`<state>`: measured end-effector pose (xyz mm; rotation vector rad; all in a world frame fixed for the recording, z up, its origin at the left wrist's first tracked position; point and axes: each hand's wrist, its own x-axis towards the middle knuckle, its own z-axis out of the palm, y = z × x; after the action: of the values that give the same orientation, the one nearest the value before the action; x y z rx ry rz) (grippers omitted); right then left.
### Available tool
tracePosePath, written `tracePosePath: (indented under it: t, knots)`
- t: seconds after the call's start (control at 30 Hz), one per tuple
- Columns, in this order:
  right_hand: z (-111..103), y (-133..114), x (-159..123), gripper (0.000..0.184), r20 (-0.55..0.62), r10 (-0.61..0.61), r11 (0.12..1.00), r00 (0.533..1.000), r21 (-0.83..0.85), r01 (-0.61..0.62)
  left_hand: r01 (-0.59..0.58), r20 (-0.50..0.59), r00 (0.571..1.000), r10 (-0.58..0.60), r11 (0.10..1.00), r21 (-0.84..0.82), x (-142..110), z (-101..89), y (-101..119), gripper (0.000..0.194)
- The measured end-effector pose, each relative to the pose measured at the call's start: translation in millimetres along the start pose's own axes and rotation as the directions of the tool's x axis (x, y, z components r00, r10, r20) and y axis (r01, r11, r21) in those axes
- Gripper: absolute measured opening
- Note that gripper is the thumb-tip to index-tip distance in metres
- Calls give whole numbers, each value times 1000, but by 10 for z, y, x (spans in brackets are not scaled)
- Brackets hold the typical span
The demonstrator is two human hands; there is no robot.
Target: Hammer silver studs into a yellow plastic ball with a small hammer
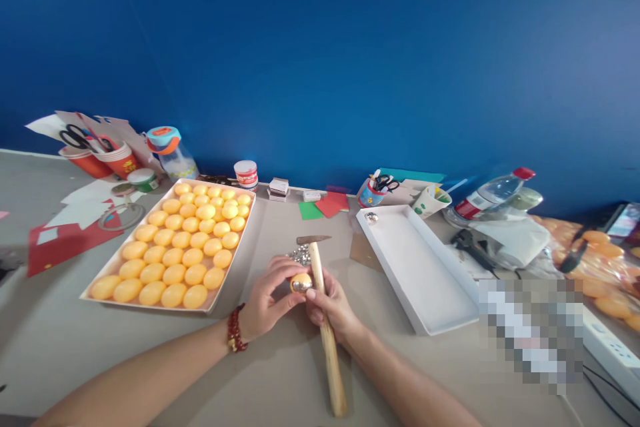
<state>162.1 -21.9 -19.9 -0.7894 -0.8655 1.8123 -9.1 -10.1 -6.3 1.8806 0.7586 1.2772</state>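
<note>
My left hand [274, 299] pinches an orange ball [299, 278] between thumb and fingertips. The ball's near side is covered in shiny silver. My right hand [333, 303] is wrapped around the wooden handle of a hammer [327, 340], its metal head pointing away from me. The right thumb tip touches or nearly touches the silver side of the ball. Just behind my fingers lies a pile of small shiny silver pieces [301, 253], too small to make out singly and partly hidden by the left hand and the hammer.
To the left stands a shallow box [210, 312] of orange balls. To the right, a white tray [425, 273] holds one silvery ball [371, 217] in its far corner. Cups of scissors, a bottle [487, 195], bagged balls [595, 273] and a power strip [613, 343] stand around. A blue wall closes the back.
</note>
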Motion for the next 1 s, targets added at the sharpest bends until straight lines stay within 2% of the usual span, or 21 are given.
tracePosePath:
  t: [0.1, 0.2, 0.27, 0.5, 0.77, 1.0]
  knots:
    - [-3, -4, -2, 48, 1, -2, 1000, 1000, 20, 2, 78, 13, 997, -77, 987, -138, -3, 3, -21, 31]
    - [-7, -2, 1, 47, -18, 20, 1000, 1000, 20, -19, 175, 39, 984, -172, 938, -299, -12, 8, -52, 31]
    - [-2, 0, 1, 46, -36, 5, 1000, 999, 4, -5, 209, 63, 978, -200, 913, -350, -21, 11, -71, 32]
    - [46, -28, -19, 54, -100, -19, 999, 995, -49, 15, 149, 38, 989, -144, 953, -263, -41, 12, -104, 34]
    - [40, -34, -17, 53, -72, -6, 1000, 997, -22, 4, 196, 66, 980, -185, 898, -394, 16, -2, -39, 30]
    - [76, -73, -32, 53, -96, -25, 998, 995, -62, 19, 192, 60, 981, -183, 905, -380, -14, 4, -51, 35]
